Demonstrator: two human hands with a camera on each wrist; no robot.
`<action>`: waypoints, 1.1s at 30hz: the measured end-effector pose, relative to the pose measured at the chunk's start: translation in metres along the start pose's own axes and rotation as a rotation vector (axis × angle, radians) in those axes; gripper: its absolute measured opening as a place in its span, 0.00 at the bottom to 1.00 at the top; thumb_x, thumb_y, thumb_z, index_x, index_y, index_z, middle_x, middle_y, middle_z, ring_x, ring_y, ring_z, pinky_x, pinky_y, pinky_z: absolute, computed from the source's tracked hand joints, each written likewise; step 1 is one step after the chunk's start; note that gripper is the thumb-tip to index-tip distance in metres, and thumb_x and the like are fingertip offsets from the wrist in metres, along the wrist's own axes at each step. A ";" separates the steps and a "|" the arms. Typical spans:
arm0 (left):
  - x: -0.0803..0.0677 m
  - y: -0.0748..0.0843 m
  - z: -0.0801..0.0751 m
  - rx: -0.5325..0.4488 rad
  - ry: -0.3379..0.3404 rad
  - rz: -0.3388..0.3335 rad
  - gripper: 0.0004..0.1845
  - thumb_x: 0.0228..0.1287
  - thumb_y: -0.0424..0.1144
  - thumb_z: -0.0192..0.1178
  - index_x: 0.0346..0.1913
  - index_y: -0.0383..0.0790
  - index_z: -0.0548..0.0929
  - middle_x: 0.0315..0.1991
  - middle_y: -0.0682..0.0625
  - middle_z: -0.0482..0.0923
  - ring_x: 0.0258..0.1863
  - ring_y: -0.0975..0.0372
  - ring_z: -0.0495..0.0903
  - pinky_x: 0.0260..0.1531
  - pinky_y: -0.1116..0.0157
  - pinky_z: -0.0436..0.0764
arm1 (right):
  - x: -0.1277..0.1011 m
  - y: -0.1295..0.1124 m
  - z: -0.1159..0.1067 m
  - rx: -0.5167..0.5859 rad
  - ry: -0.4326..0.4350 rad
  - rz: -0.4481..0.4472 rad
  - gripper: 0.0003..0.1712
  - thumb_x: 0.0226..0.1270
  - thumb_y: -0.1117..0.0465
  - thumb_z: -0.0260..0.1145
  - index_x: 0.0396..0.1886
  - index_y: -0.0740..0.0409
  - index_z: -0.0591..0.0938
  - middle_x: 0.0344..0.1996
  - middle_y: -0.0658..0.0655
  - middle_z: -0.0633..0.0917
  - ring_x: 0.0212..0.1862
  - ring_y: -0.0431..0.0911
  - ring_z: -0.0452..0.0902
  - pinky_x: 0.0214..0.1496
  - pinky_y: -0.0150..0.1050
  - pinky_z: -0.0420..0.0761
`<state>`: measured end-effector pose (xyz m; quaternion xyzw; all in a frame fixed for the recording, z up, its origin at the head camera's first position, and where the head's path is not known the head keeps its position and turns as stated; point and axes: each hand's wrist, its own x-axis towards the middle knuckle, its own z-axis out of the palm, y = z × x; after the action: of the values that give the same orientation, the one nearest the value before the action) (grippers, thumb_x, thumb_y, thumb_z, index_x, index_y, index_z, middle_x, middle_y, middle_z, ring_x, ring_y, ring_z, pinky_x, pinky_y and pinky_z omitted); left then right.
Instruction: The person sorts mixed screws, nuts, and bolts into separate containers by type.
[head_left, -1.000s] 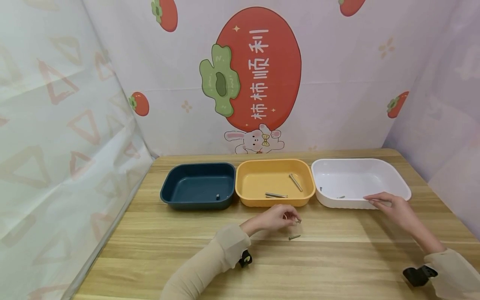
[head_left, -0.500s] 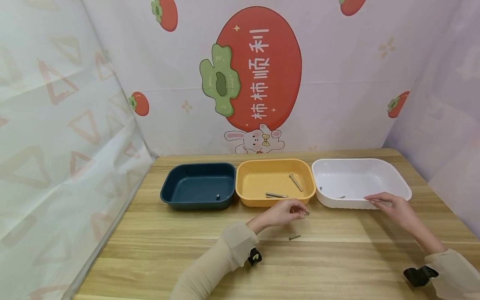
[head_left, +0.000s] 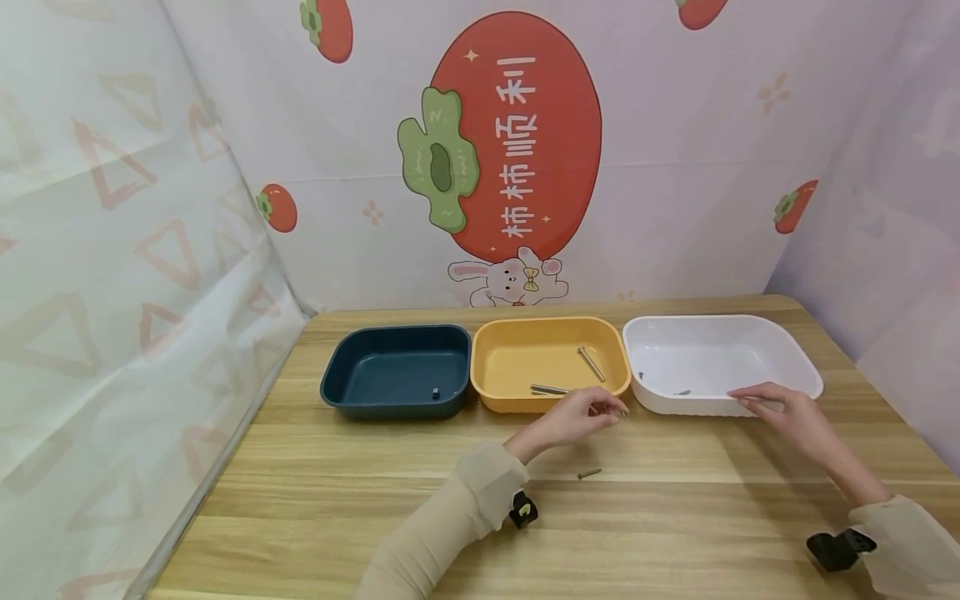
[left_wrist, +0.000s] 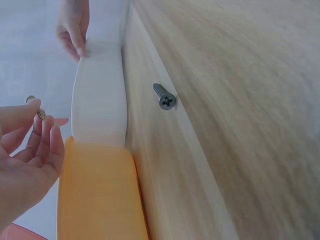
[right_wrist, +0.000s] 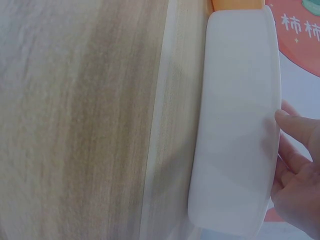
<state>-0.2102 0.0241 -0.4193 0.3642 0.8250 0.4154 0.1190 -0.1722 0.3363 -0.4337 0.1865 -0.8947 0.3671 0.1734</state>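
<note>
My left hand (head_left: 572, 417) pinches a small brass-coloured screw (left_wrist: 41, 114) between thumb and fingers, above the table by the front right corner of the yellow tray (head_left: 510, 404). Part of that screw is hidden by the fingertips. At the near side of the white tray (head_left: 686, 406), my right hand (head_left: 787, 417) grips the rim, thumb outside and fingers over the inside. One dark cross-head screw (left_wrist: 165, 97) lies on the wood in front of the trays. Two tiny pieces, too small to make out, rest inside the white tray.
Long bolts (head_left: 591, 364) lie in the yellow tray. A dark blue tray (head_left: 397, 411) at the left contains one small metal piece (head_left: 435, 392), perhaps a nut. The three trays stand side by side along the back of the wooden table (head_left: 300, 500), before a printed cloth.
My left hand has risen and moved right and away from me with the pinched screw, toward the white tray. The right hand keeps its place on the rim.
</note>
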 end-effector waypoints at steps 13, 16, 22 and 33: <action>0.017 0.010 0.009 -0.082 0.084 -0.026 0.10 0.58 0.32 0.56 0.43 0.36 0.80 0.32 0.53 0.76 0.31 0.73 0.71 0.35 0.79 0.71 | 0.001 -0.002 -0.001 -0.014 0.000 0.014 0.07 0.55 0.72 0.61 0.35 0.70 0.80 0.34 0.26 0.73 0.39 0.15 0.63 0.35 0.13 0.65; 0.021 0.012 0.011 -0.101 0.107 -0.035 0.10 0.58 0.32 0.56 0.43 0.37 0.80 0.31 0.53 0.76 0.31 0.73 0.70 0.34 0.79 0.71 | 0.002 -0.002 -0.002 -0.017 0.003 0.024 0.07 0.55 0.72 0.61 0.35 0.69 0.81 0.34 0.27 0.73 0.38 0.15 0.63 0.35 0.13 0.65; 0.032 0.014 0.015 -0.125 0.163 -0.033 0.10 0.57 0.30 0.57 0.42 0.36 0.80 0.32 0.51 0.77 0.30 0.73 0.70 0.31 0.79 0.72 | 0.002 -0.002 -0.002 -0.014 0.010 0.017 0.07 0.54 0.72 0.62 0.34 0.69 0.81 0.33 0.28 0.74 0.38 0.16 0.64 0.35 0.13 0.65; 0.051 0.012 0.026 -0.129 0.220 -0.058 0.09 0.56 0.30 0.58 0.41 0.37 0.81 0.28 0.53 0.76 0.26 0.74 0.70 0.28 0.80 0.71 | 0.002 0.002 -0.001 -0.010 0.007 0.013 0.07 0.54 0.73 0.62 0.34 0.68 0.81 0.33 0.29 0.75 0.38 0.16 0.65 0.35 0.13 0.65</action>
<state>-0.2270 0.0799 -0.4204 0.2842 0.8149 0.5013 0.0629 -0.1743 0.3379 -0.4331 0.1788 -0.8971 0.3644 0.1749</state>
